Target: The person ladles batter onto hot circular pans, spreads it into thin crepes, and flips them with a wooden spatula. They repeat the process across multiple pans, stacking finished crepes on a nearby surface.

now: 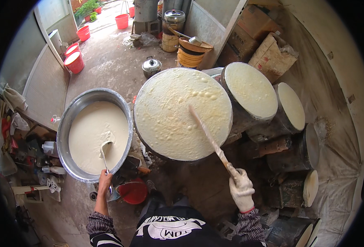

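My bare left hand (105, 179) grips the handle of a metal ladle (107, 149). The ladle's bowl sits in pale batter (92, 132), which fills much of a wide metal basin (65, 166). In a white knit glove, my right hand (241, 188) holds a long wooden stick (211, 140), its far part coated pale. That end reaches over a large round griddle (143, 145), whose top is covered by a thin, bubbled layer of batter (172, 102). Whether the tip touches the layer I cannot tell.
More round griddles curve along the right, among them one with a pale sheet (250, 89) and a bare one (312, 148). A red bucket (134, 192) stands near my feet. Lidded pot (151, 65), yellow bucket (188, 58) and red buckets (74, 61) stand beyond. Clutter lines the left.
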Demonstrator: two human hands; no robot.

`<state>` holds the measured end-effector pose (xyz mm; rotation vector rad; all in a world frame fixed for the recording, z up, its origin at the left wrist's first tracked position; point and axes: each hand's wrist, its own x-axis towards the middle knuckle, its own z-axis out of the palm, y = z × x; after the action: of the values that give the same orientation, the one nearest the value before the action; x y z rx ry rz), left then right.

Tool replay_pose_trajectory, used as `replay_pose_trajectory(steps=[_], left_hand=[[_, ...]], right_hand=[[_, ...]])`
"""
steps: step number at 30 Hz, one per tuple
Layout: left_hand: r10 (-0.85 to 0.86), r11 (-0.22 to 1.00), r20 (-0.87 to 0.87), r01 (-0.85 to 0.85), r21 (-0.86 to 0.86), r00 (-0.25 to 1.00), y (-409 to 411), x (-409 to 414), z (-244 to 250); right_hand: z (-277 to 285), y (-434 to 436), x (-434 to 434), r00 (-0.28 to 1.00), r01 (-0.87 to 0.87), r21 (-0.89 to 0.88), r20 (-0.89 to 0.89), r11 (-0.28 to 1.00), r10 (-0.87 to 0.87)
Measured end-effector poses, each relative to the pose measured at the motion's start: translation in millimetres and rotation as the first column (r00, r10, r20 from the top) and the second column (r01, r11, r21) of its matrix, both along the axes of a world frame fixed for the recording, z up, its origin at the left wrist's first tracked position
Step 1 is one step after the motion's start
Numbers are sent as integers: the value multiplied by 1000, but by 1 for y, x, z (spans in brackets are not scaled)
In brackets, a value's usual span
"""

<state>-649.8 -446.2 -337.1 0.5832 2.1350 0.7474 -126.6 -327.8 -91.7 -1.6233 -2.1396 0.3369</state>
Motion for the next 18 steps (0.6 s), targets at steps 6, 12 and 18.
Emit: replay_pose_trajectory(steps=[6, 12, 18], left_hand=[[-18, 1000, -46, 19, 24, 999, -3, 1, 9], [-47, 999, -132, 49, 18, 990, -18, -2, 17], [-10, 1000, -108, 11, 8, 994, -26, -7, 17]], right_hand=[[-18, 6, -39, 981, -194, -49, -13, 980, 194], [3, 19, -75, 753, -124, -561, -591, 819, -291], [-5, 35, -110, 851, -163, -609, -485, 777, -202]])
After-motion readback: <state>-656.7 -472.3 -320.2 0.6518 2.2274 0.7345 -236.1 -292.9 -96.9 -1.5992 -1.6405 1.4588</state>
